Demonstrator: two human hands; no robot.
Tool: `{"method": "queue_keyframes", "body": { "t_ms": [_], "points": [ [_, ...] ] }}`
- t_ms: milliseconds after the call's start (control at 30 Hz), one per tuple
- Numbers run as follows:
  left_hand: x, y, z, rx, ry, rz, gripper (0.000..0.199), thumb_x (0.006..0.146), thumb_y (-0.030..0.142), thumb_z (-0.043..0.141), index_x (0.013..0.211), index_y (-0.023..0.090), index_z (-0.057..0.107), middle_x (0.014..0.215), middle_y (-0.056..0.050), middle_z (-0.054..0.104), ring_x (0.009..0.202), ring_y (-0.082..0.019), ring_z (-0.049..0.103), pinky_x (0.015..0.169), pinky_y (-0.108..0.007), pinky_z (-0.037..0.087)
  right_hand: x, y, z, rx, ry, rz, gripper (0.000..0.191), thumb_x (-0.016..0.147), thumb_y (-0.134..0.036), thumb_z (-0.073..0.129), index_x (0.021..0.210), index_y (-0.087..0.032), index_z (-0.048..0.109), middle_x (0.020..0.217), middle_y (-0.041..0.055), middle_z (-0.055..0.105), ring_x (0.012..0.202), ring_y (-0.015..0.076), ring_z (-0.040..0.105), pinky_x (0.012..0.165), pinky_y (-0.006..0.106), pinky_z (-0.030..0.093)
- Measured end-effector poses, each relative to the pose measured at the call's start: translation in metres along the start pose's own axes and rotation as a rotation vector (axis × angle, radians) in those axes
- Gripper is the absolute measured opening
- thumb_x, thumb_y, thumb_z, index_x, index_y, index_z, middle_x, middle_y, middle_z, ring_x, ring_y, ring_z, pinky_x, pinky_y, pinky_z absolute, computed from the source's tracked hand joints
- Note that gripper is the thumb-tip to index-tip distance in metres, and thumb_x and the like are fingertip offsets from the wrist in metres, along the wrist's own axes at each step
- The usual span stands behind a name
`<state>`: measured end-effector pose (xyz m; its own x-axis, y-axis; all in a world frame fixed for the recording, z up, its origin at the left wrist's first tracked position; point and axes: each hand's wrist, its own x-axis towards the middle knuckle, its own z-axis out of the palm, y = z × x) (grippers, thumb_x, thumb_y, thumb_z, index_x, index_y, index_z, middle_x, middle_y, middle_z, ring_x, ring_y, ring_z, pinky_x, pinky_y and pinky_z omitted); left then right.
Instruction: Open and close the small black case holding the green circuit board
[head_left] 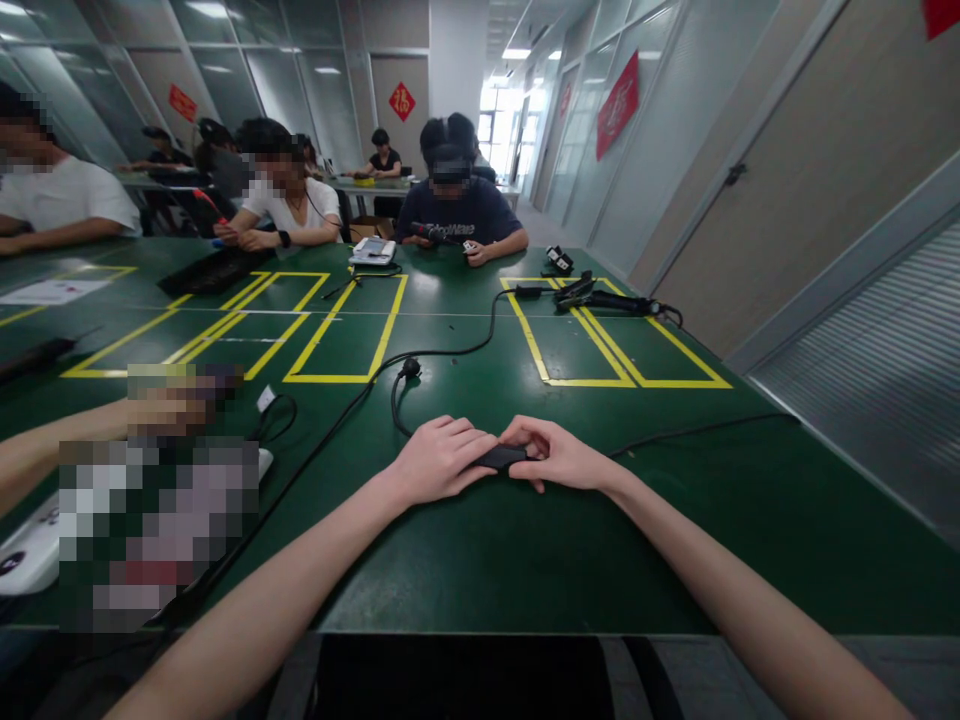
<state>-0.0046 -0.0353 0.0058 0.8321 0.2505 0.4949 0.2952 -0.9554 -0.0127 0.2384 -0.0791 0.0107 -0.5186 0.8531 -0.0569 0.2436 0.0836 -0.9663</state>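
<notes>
Just above the near part of the green table (pixel 435 560), a black power adapter (pixel 501 457) is held between both hands. My left hand (pixel 444 455) lies over its left end, fingers closed and pointing right. My right hand (pixel 559 455) pinches the right end between thumb and fingers. A short black cord with a plug (pixel 410 368) comes out from behind my left hand and rests on the table. Beyond my right hand, a thin black cable (pixel 697 430) runs off to the right edge. My fingers cover much of the adapter.
A long black cable (pixel 450 352) crosses the table towards a black device (pixel 611 302) at the far right. At left, a co-worker's hand (pixel 176 405) is near a white device (pixel 34 540), partly blurred. Yellow tape (pixel 457 380) marks rectangles. Several people sit across the table.
</notes>
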Motion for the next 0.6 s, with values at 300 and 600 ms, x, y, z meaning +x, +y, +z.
{"method": "queue_keyframes", "body": {
  "t_ms": [300,600],
  "points": [
    [-0.001,-0.001,-0.002,-0.074,0.178,-0.065,0.039,0.102,0.042,0.057,0.134,0.02,0.061,0.13,-0.012,0.07,0.119,-0.025,0.065,0.1,-0.042,0.051,-0.002,-0.008,-0.012,0.134,0.183,-0.001,0.045,0.069,-0.051,0.087,0.083,-0.018,0.06,0.08,0.0013,0.07,0.064,0.0109,0.059,0.056,0.022,0.044],
    [-0.005,-0.004,0.001,-0.233,0.053,-0.176,0.03,0.099,0.032,0.059,0.126,0.021,0.066,0.13,-0.01,0.07,0.121,-0.025,0.063,0.103,-0.045,0.052,-0.044,-0.005,-0.106,0.216,1.121,-0.175,0.048,0.066,-0.053,0.076,0.073,-0.026,0.037,0.071,-0.0006,0.073,0.031,0.0034,0.019,0.034,0.022,0.013]
  ]
}}
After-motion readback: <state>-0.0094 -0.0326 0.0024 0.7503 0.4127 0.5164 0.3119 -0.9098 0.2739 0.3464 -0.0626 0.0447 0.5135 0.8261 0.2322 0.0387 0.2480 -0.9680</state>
